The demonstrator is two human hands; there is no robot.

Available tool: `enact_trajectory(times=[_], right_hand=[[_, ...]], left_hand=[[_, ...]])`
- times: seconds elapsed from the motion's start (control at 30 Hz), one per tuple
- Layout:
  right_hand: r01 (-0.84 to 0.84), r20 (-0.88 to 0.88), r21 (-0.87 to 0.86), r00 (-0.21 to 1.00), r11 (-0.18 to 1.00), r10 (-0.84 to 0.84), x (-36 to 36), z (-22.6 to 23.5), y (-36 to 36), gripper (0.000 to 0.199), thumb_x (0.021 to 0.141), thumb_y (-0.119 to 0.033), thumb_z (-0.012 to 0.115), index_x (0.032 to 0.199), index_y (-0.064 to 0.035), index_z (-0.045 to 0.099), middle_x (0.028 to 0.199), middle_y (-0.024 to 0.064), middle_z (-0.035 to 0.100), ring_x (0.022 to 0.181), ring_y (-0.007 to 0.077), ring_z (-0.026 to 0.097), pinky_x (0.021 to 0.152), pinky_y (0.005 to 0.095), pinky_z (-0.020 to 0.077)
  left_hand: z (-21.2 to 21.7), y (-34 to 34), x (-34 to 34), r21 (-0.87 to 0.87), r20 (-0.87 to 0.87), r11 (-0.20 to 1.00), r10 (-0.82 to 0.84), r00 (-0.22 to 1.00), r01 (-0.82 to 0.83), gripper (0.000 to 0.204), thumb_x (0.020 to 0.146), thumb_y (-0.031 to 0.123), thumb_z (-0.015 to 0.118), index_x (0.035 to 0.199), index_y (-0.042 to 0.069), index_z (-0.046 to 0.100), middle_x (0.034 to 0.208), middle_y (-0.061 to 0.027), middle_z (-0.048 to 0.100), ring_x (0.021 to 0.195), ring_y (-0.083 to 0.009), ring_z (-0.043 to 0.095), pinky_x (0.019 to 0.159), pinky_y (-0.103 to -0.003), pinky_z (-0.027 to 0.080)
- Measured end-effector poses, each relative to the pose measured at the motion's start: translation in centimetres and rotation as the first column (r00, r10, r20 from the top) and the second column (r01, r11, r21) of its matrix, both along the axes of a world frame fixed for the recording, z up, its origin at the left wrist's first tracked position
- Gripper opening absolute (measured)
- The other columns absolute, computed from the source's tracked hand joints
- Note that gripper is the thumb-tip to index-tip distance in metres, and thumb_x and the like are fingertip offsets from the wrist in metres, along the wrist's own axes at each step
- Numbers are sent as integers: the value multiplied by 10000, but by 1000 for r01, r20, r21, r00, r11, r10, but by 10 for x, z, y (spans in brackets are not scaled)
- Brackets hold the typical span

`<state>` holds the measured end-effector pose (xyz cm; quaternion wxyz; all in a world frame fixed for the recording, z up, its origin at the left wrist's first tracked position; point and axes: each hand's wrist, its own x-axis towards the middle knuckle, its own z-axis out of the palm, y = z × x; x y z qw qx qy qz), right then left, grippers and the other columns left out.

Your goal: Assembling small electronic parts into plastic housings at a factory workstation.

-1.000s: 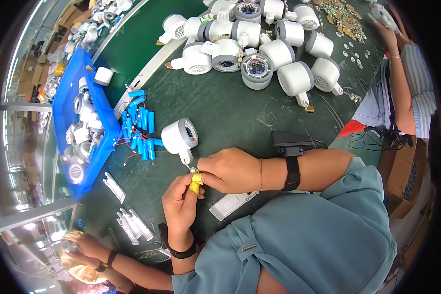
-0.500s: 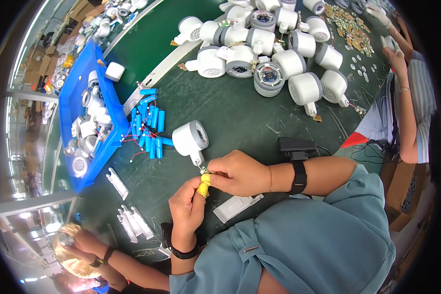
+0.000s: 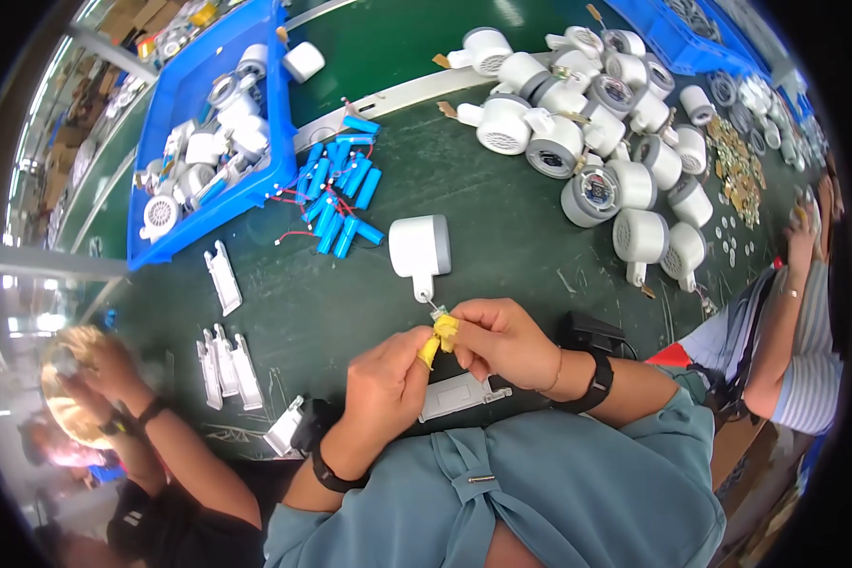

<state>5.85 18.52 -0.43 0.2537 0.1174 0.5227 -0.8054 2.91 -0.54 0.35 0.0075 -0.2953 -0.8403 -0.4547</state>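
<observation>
A white round fan housing [image 3: 415, 248] with a grey rim lies on the green table in front of me, its short neck towards my hands. From the neck a thin wire runs to a small circuit board [image 3: 437, 311]. My left hand [image 3: 386, 377] and my right hand [image 3: 509, 343] meet there, closed in a pinch at the board's near end. Yellow coverings [image 3: 445, 328] wrap the fingertips and hide most of what is between them. Beneath my hands rests a white plastic handle shell [image 3: 456, 396].
Blue battery cells [image 3: 336, 194] with red wires lie beyond, beside a blue bin [image 3: 284, 156] of white parts. Several fan housings [image 3: 596, 194] cover the far right. White shells [image 3: 225, 367] lie at left; a black device [image 3: 592, 331] sits at right. Co-workers' arms [image 3: 185, 445] show at both sides.
The whole view has shifted, so the table's things appear farther right or lower. The fan housing looks turned more upright. My fingers have shifted their pinch slightly, still together at the board.
</observation>
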Motion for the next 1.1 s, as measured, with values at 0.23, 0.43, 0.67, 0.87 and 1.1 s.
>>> enact_trajectory(times=[0.23,0.43,0.67,0.87,1.1], right_hand=[[12,18,-27,1000,1000,-12,8,2,3,171,1011,-150,532,933,-36,631,668,-16,585,487,39,503,440,185,383],[282,-30,-47,958,958,-284,-6,0,30,170,1006,-143,525,926,-36,631,638,-7,571,477,58,497,421,188,333],[170,-59,129,985,977,-164,3,29,20,243,1031,-202,504,899,-30,613,587,5,560,425,68,478,394,193,306],[-66,-11,-25,998,998,66,38,26,28,220,1002,-197,531,882,-30,609,669,1,582,521,56,531,477,210,416],[-246,-119,-39,963,968,240,58,36,40,277,995,-258,521,867,-30,613,628,-12,527,505,57,501,486,217,401]], left_hand=[[7,-4,-4,-78,-17,989,-130,991,128,256,795,-29,592,1032,40,659,744,-129,614,631,-310,617,569,-377,486],[5,-1,10,-65,89,984,-158,983,164,254,799,-21,593,1041,23,656,819,-147,650,719,-334,648,645,-383,525],[28,-14,-34,-26,-119,995,-100,988,97,226,906,-74,513,1085,27,607,1075,-166,645,778,-224,644,676,-313,536],[17,27,-29,136,296,861,-507,810,490,386,880,-51,504,1259,23,504,1184,-189,647,1032,-400,651,882,-401,530],[37,29,-12,-60,-7,806,-591,807,589,218,818,64,615,1034,33,620,820,-176,669,660,-370,641,599,-424,515]])
